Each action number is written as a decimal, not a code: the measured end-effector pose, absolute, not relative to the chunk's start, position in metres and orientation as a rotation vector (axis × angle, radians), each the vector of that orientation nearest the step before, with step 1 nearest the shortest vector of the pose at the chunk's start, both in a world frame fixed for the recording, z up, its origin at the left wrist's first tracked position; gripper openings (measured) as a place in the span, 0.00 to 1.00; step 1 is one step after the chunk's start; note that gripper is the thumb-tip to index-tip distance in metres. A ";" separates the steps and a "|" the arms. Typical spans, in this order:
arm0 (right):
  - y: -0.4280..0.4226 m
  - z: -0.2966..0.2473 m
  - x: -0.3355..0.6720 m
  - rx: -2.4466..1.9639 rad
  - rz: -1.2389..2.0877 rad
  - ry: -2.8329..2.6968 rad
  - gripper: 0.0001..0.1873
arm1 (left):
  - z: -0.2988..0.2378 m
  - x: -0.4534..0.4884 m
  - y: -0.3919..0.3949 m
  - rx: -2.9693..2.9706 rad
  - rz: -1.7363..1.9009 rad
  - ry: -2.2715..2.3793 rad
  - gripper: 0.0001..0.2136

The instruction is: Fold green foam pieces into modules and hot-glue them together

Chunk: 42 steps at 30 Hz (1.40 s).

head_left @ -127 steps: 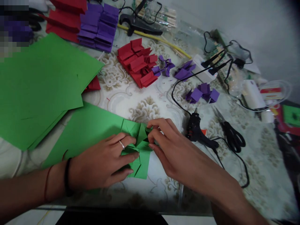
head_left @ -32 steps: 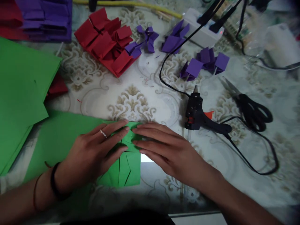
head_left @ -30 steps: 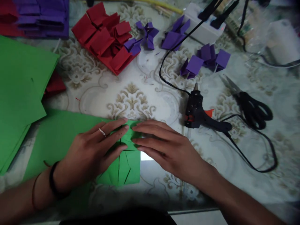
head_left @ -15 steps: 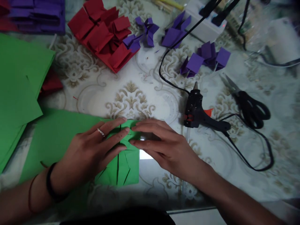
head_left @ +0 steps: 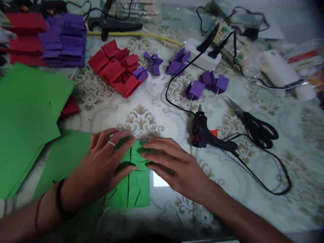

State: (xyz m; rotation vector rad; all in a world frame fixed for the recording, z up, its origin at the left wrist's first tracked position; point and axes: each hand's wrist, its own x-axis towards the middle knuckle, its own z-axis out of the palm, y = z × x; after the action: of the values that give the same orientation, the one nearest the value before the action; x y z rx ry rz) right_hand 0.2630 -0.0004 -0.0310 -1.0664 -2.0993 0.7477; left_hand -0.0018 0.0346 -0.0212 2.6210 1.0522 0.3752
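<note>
A folded green paper piece (head_left: 139, 189) lies flat on the patterned tabletop, with creases and a dark seam down its middle. Over its upper left part is my left hand (head_left: 106, 160), fingers apart, a ring on one finger and bands at the wrist. My right hand (head_left: 174, 160) reaches in from the other side, its fingertips at the paper's upper right edge and its fingers stretched out. Neither hand grips the paper. Beneath my left forearm is a larger green sheet (head_left: 68, 153). The fingers hide part of the folded piece's top.
Green sheets (head_left: 27, 111) are stacked at the left. A black glue gun (head_left: 201, 131) with its cord and scissors (head_left: 255, 125) lie to the right. Red folded paper (head_left: 113, 67), purple folded pieces (head_left: 196, 89) and a white power strip (head_left: 199, 52) are farther back.
The view has tilted up, showing more of the table's far side. My left fingers have lifted and bent a little off the green paper; my right hand has stayed near its edge.
</note>
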 end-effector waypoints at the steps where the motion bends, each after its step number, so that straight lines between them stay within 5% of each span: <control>1: 0.000 -0.028 0.263 -1.135 0.720 -2.068 0.12 | -0.021 0.000 0.036 2.610 0.368 1.067 0.24; 8: -0.005 -0.012 0.254 -1.501 0.925 -1.883 0.17 | -0.014 0.010 0.026 2.438 0.501 1.023 0.26; 16: -0.019 0.025 0.236 -1.433 1.201 -1.648 0.10 | 0.027 0.000 0.002 2.054 0.817 1.097 0.30; 23: -0.034 0.038 0.225 -1.300 1.091 -1.680 0.09 | 0.044 0.001 -0.004 1.458 0.598 1.181 0.10; 42: -0.036 0.023 0.218 -1.287 1.365 -1.337 0.15 | 0.042 0.004 -0.015 1.301 0.566 1.142 0.21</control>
State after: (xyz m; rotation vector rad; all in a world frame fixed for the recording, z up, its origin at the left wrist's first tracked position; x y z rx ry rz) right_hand 0.2178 -0.0358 0.0231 -1.2868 -1.3365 1.3653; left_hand 0.0044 -0.0150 0.0423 1.3007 1.1424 0.5658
